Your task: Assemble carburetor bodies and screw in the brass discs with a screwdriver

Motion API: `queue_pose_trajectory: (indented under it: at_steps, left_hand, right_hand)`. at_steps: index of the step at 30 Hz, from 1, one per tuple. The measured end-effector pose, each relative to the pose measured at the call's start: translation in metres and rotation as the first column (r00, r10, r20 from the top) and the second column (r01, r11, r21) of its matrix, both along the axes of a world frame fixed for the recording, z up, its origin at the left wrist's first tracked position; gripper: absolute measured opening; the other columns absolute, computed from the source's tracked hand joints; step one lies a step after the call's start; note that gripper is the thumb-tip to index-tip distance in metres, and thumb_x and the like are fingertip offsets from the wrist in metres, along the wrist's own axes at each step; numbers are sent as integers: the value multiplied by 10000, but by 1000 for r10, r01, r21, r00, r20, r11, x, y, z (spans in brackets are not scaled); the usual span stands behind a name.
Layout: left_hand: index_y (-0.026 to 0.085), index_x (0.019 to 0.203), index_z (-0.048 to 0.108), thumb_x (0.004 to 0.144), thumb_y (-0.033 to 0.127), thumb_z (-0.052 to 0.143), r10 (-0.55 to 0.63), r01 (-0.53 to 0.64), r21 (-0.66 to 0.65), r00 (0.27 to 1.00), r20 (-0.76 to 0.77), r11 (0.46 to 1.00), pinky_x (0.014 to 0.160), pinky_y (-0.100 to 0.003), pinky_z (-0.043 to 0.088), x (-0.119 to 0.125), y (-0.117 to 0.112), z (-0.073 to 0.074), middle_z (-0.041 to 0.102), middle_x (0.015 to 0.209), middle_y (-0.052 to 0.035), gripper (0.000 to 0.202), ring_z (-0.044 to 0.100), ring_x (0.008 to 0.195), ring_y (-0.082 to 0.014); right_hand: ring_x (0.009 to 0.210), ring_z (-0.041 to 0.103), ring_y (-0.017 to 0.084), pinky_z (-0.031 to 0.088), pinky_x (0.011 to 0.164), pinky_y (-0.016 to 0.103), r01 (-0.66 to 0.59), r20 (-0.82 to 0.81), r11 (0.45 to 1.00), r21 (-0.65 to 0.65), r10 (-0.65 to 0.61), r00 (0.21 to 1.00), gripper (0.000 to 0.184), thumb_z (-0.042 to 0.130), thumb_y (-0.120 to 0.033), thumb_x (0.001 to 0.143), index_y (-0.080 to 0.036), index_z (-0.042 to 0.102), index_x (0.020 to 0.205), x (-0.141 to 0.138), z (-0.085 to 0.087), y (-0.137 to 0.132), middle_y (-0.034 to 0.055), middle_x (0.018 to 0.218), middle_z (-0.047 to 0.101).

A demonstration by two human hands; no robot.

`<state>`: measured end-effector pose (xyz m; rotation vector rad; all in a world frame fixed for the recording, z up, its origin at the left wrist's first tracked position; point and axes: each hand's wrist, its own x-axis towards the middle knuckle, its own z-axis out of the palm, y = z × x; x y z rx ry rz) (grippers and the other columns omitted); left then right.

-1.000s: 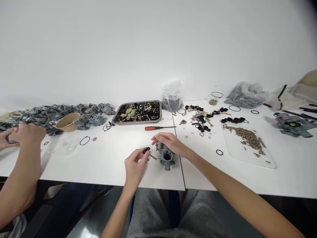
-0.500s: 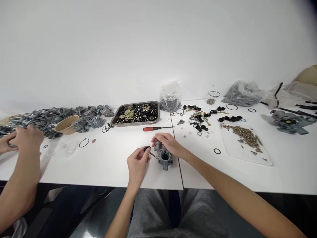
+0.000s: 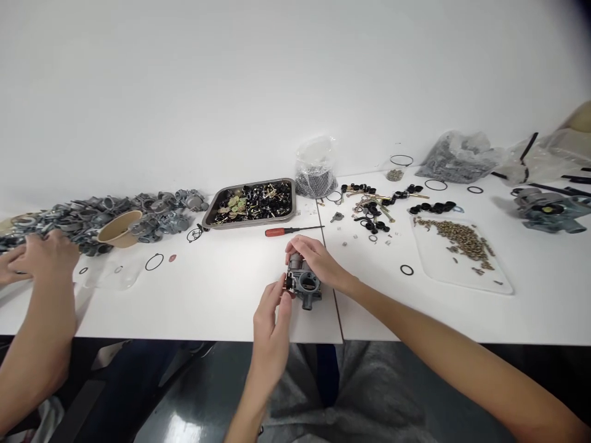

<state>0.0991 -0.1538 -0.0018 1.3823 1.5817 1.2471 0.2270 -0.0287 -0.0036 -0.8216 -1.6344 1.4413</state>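
A grey metal carburetor (image 3: 310, 284) stands on the white table in front of me, its round bore facing me. My right hand (image 3: 310, 253) is wrapped over its top and far side, holding it in place. At the left side of the body sits a black cap (image 3: 289, 282). My left hand (image 3: 272, 311) has its fingertips and thumb closed around this cap, close against the carburetor. The cap's rod is out of sight. Just beyond my hands lies a screwdriver (image 3: 277, 232) with a red handle.
Behind stands a metal tray (image 3: 207, 220) of small black and brass parts. To the right are loose black caps (image 3: 376, 224) and a white tray (image 3: 434, 271) of brass pieces. At left, a co-worker's hands (image 3: 50, 252) are by a heap of grey castings (image 3: 101, 212).
My left hand has moved right, bringing the black cap against the carburetor's side; its rod, visible before, no longer shows. My right hand stays on the carburetor. The view has shifted slightly.
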Motion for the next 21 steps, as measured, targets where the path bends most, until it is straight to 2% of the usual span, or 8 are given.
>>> queue_pose_trajectory:
  at_steps: [2,6,9,13,16,19,21]
  left_hand:
    - [237,1206,677,928,405,519,-53,55,-39,997,52,998,815,-255,448,-14,0,1,616,1061,-61,360,567,930,-154]
    - [207,1072,746,891,345,604,-104,114,-32,967,231,993,740,-250,443,-32,13,-10,586,737,-12,269,539,719,-114]
    - [184,1003,762,842,306,671,-97,104,-7,946,311,995,698,-248,454,-32,22,-16,607,673,-1,222,544,637,-97]
    - [149,925,756,791,281,718,-55,55,6,964,261,998,649,-239,486,-27,25,-12,660,658,-16,192,593,614,-108]
    - [146,888,735,794,266,705,-31,14,92,984,177,996,667,-246,526,-24,23,-10,699,722,-36,155,644,646,-127]
    - [158,871,724,814,225,665,-7,-8,202,997,71,979,688,-243,539,-22,21,-14,702,784,-36,106,651,674,-124]
    - [160,869,716,816,207,649,18,-25,224,999,34,974,697,-247,542,-21,20,-18,697,795,-36,98,647,688,-125]
  right_hand:
    - [703,572,123,436,649,243,-33,-1,999,-8,33,999,352,371,-447,996,-170,552,873,0,1,-1,35,806,636]
    - [679,561,121,423,615,236,-87,17,996,-32,88,996,342,385,-468,992,-173,540,916,-1,3,-2,39,816,659]
    - [682,561,119,425,618,236,-102,13,994,-32,103,995,366,384,-489,991,-169,545,909,0,4,-2,42,826,654]
    - [711,575,125,437,652,244,-109,17,994,-10,110,994,366,387,-480,992,-166,559,917,0,3,-1,41,822,646]
    - [713,579,125,443,664,248,-106,17,994,-3,106,994,361,380,-471,997,-165,559,926,-1,2,-1,38,820,643]
    - [705,573,122,443,661,247,-104,23,995,1,103,994,357,377,-464,999,-166,558,924,-1,2,-1,38,829,645]
    - [707,574,122,445,669,250,-105,19,994,2,105,994,350,384,-455,997,-163,558,915,-2,3,-1,40,828,644]
